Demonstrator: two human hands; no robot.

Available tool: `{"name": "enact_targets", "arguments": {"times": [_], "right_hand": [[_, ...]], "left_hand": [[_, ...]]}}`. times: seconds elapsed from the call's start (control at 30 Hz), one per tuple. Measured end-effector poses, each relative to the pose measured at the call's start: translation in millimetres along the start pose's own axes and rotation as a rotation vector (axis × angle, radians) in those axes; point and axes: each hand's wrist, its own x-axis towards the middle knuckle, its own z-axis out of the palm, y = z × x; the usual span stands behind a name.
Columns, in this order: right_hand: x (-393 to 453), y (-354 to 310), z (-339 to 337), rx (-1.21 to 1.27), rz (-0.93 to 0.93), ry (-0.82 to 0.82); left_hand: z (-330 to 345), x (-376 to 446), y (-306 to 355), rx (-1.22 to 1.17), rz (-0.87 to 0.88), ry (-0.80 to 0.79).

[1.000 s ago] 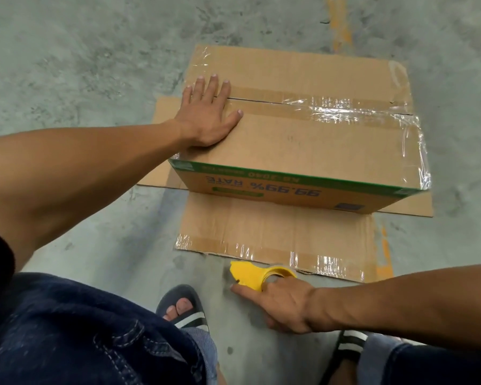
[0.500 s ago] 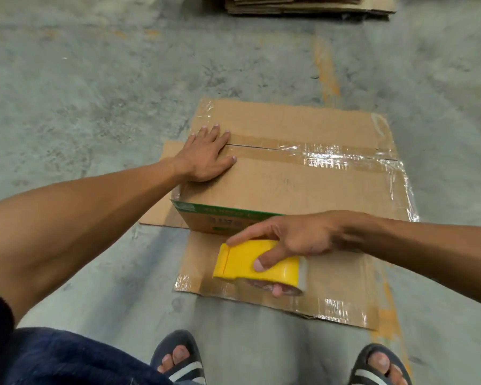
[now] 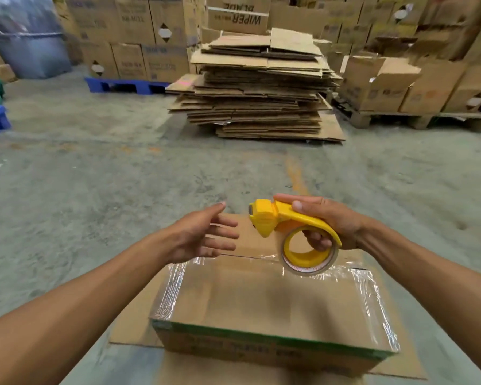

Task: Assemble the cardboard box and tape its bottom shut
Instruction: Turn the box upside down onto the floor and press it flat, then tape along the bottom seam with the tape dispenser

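The cardboard box [image 3: 261, 301] stands on the concrete floor in front of me with its flaps folded shut on the upper face. Clear shiny tape runs along the centre seam and down both ends. A green band edges the near side. My right hand [image 3: 328, 226] grips a yellow tape dispenser [image 3: 292, 232], holding it in the air above the far part of the box, cutter end pointing left. My left hand [image 3: 203, 234] hovers open above the box's far left corner, fingers spread toward the dispenser, touching nothing.
Flat cardboard sheets [image 3: 134, 329] lie under the box. A tall stack of flattened boxes [image 3: 258, 87] sits ahead on the floor. Packed cartons on pallets [image 3: 400, 84] line the back and right. A blue pallet [image 3: 122, 85] and a grey bin [image 3: 31, 48] stand at the back left.
My right hand picked the dispenser up from the floor and raised it above the box. My left hand lifted off the box top. My view tilted up toward the warehouse.
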Motion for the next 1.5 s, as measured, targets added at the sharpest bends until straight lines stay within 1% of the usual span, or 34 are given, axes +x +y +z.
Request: {"name": "enact_targets", "arguments": {"times": [0.07,0.17,0.27,0.4,0.53,0.67,0.77,0.9,1.03,1.1,1.2,1.27,1.37,1.5], "right_hand": [[-4.5,-4.7,-4.7,0.028,0.001,0.014],[-8.6,-5.8,-11.5,0.082,-0.01,0.05],[-11.9,-5.1,-18.6,0.12,-0.018,0.061],[-16.7,-5.7,-22.2,0.114,-0.014,0.049],[-17.6,-6.2,-22.7,0.099,-0.016,0.043],[-16.9,-6.9,-23.4,0.077,-0.013,0.034],[-15.8,-6.4,-24.5,0.007,-0.007,0.023],[-17.4,-6.4,-31.8,-0.091,0.064,-0.017],[-25.5,-3.6,-49.5,-0.172,0.159,-0.049],[-16.0,2.2,-47.0,-0.236,0.18,-0.063],[13.9,7.6,-27.2,-0.369,0.153,-0.076],[34.1,9.2,-13.4,-0.46,0.129,-0.059],[62.5,15.3,0.6,-0.64,0.092,-0.023],[95.9,22.7,14.9,-0.709,0.053,-0.045]], "left_hand": [[14.2,-8.1,8.6,-0.141,-0.093,-0.14],[34.0,-17.2,14.6,-0.237,-0.149,-0.249],[49.4,-23.0,17.5,-0.316,-0.171,-0.271],[62.5,-28.7,19.5,-0.41,-0.159,-0.295],[68.9,-31.0,20.3,-0.466,-0.146,-0.277],[72.2,-30.3,19.1,-0.502,-0.107,-0.214],[70.1,-26.9,19.2,-0.488,-0.08,-0.162],[45.1,-20.6,15.3,-0.264,-0.07,-0.096],[-10.2,-10.1,-1.8,-0.069,-0.102,0.049],[-27.1,-2.0,-8.9,0.002,-0.086,0.11],[-44.9,12.6,-13.0,0.074,-0.011,0.269],[-59.2,19.7,-16.1,0.107,0.05,0.345],[-77.2,29.6,-26.5,0.174,0.094,0.385],[-96.2,43.7,-48.0,0.237,0.205,0.468]]}}
